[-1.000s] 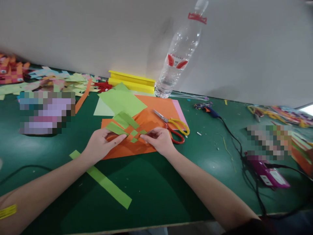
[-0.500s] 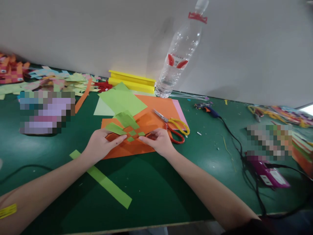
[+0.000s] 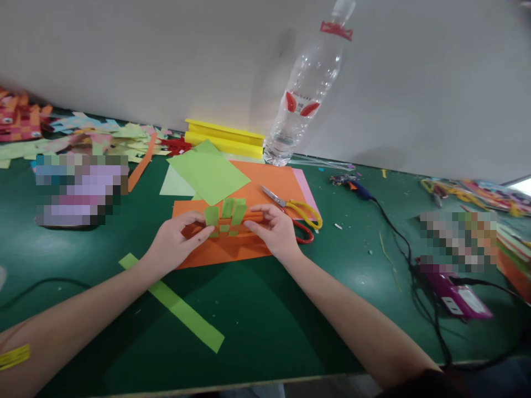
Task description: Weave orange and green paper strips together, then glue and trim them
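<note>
Between my two hands is a small piece of woven paper strips (image 3: 225, 221), orange crossed with green, its green ends standing up. My left hand (image 3: 179, 239) pinches its left edge between thumb and fingers. On the right side, my right hand (image 3: 274, 231) grips the orange strip ends the same way. Below the weave lies an orange paper sheet (image 3: 215, 252). Scissors (image 3: 290, 207) with one yellow and one red handle rest just beyond my right hand, partly hidden by it. A loose green paper strip (image 3: 188, 311) lies near my left forearm.
Green sheets (image 3: 209, 171) and a yellow folded piece (image 3: 224, 138) lie farther back. A water bottle (image 3: 301, 94) stands near the wall. Paper scraps (image 3: 95, 132) are heaped at left. A glue gun (image 3: 359, 188) with a black cable and a purple packet (image 3: 454, 290) are at right.
The woven piece has turned so its green ends now point upward instead of leaning left. My right hand has shifted slightly right along the orange strips; my left hand stays almost in place.
</note>
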The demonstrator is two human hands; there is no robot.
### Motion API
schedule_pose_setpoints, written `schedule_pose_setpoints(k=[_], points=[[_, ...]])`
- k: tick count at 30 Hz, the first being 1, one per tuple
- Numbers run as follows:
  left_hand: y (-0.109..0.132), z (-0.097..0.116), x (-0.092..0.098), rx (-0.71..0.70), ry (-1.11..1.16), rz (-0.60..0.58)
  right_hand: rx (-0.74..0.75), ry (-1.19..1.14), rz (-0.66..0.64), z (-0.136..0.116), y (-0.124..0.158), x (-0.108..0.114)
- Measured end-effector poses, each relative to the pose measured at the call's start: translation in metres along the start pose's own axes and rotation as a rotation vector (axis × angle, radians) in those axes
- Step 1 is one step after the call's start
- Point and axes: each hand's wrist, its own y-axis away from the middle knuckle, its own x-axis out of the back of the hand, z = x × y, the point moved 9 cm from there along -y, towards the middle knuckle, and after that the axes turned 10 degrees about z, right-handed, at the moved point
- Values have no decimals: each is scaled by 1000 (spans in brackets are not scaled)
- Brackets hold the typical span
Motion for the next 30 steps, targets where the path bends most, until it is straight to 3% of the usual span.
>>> schedule_pose_setpoints(k=[14,22,30], points=[[3,16,-5,-72,169,-52,98,46,-111,-21,17,-16],[7,22,-8,-61,199,-90,79,55,-141,-24,23,-23],[7,10,-3,-6,137,-45,181,124,-156,-32,24,-21]])
